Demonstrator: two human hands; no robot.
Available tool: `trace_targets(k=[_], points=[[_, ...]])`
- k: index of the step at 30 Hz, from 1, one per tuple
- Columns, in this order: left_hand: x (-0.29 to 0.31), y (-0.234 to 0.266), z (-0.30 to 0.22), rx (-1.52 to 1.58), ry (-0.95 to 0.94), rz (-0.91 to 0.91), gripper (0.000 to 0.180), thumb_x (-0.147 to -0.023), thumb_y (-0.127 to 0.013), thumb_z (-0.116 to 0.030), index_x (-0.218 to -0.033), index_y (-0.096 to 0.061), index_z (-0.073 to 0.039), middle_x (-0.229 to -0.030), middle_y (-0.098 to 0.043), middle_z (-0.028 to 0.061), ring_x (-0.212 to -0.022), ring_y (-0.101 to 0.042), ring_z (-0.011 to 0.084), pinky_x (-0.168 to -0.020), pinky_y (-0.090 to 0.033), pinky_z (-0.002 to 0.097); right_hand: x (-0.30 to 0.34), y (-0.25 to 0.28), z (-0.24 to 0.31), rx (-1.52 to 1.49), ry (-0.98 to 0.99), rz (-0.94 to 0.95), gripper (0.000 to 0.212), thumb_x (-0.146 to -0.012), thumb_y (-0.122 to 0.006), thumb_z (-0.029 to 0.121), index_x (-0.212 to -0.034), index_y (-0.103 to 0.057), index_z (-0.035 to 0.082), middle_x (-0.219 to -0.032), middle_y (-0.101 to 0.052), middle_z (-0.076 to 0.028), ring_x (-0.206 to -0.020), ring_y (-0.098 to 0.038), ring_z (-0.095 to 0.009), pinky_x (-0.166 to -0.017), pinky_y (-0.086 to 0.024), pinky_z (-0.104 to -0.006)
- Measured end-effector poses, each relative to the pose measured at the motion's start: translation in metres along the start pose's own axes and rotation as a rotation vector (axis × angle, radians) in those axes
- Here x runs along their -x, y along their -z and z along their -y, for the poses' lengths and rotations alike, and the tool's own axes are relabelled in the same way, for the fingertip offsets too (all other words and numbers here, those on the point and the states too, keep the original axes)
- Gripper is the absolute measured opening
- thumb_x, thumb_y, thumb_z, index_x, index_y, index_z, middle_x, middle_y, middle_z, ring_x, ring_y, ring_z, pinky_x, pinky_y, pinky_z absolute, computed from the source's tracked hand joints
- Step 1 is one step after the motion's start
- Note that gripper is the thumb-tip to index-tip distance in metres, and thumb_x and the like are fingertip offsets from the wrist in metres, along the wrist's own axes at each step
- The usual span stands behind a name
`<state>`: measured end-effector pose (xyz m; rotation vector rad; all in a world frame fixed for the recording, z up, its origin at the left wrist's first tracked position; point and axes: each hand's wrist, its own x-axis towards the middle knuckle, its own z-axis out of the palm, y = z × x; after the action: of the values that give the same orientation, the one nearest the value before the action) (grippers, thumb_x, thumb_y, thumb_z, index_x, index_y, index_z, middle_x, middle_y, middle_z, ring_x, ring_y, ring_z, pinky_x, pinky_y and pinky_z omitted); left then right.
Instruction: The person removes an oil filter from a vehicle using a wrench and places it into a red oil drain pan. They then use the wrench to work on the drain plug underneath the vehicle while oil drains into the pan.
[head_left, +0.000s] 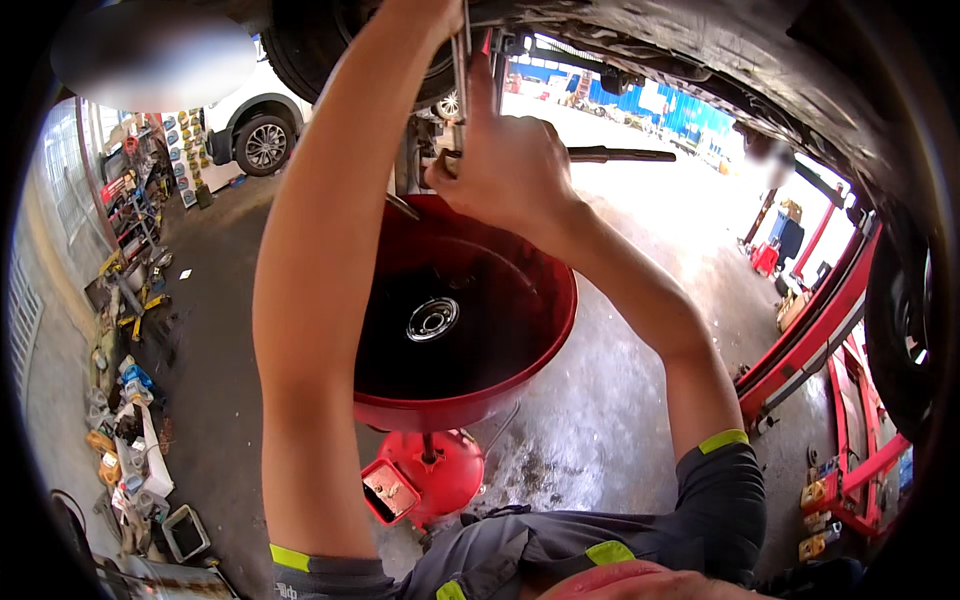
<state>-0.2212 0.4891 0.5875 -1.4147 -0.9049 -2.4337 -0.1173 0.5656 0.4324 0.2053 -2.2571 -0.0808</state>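
Observation:
Both my arms reach up under a raised vehicle (660, 50). My left hand (442, 14) is at the top edge, beside an upright thin metal rod (461, 75); its fingers are cut off or hidden. Below it, my right hand (515, 170) is closed on a dark metal bar handle (625, 155), which sticks out to the right. Its index finger points up along the rod. The bar's other end shows left of the hand, near the rod's foot. Beneath stands a red oil drain pan (565, 335), holding dark liquid and a round metal oil filter (433, 320).
The pan stands on a red base (455, 470) with a small red tray (390, 490). Bottles and parts line the left wall, near an open container (185, 532). A red lift arm (810, 330) crosses at right. A white car (262, 120) is parked at far left.

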Motion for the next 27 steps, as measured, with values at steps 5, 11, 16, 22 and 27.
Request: trace_targets(k=[5,11,16,22,27], points=[[-0.005,-0.003,0.006,-0.080,-0.016,-0.064,0.028,-0.108,-0.051,-0.035,-0.086,-0.052,-0.018,-0.061,-0.045,-0.0045,-0.044,-0.040,0.0099,-0.039,-0.029,0.0277,-0.005,-0.032,-0.021,-0.211,0.143,-0.207,0.114,-0.076,-0.079,0.038,-0.153,-0.015,-0.017,-0.058,-0.063,-0.015,-0.050,-0.064,-0.034,-0.055,-0.056,-0.0417],[-0.036,0.013,0.020,-0.658,-0.577,-0.288,0.039,-0.107,-0.053,-0.034,-0.097,-0.067,0.002,-0.080,-0.067,0.0116,-0.076,-0.064,0.0239,-0.070,-0.048,0.0386,-0.016,-0.028,-0.013,-0.434,0.133,-0.092,0.117,-0.073,-0.080,0.031,-0.155,-0.009,-0.014,-0.068,-0.066,-0.016,-0.063,-0.069,-0.039,-0.060,-0.057,-0.0444],[-0.017,-0.002,0.025,-0.554,-0.436,-0.258,0.039,-0.106,-0.051,-0.031,-0.104,-0.065,0.005,-0.097,-0.071,0.0277,-0.098,-0.067,0.0442,-0.083,-0.050,0.0473,-0.012,-0.039,-0.038,-0.427,0.169,-0.134,0.116,-0.073,-0.081,0.029,-0.156,-0.010,-0.010,-0.071,-0.067,-0.015,-0.066,-0.069,-0.039,-0.062,-0.057,-0.0444],[-0.007,-0.006,0.019,-0.736,-0.520,-0.344,0.039,-0.106,-0.047,-0.028,-0.112,-0.060,0.007,-0.105,-0.067,0.0372,-0.107,-0.061,0.0559,-0.088,-0.049,0.0557,-0.008,-0.029,-0.028,-0.863,0.222,-0.034,0.100,-0.081,-0.074,0.009,-0.158,-0.012,-0.006,-0.082,-0.069,-0.010,-0.066,-0.070,-0.022,-0.065,-0.055,-0.0327],[-0.015,-0.002,0.021,-0.786,-0.589,-0.317,0.042,-0.107,-0.044,-0.032,-0.115,-0.060,0.006,-0.111,-0.067,0.0366,-0.110,-0.062,0.0536,-0.089,-0.049,0.0536,-0.010,-0.038,-0.032,-0.593,0.197,-0.127,0.103,-0.079,-0.077,0.023,-0.157,-0.015,-0.004,-0.083,-0.072,-0.012,-0.074,-0.073,-0.031,-0.071,-0.059,-0.0395]])
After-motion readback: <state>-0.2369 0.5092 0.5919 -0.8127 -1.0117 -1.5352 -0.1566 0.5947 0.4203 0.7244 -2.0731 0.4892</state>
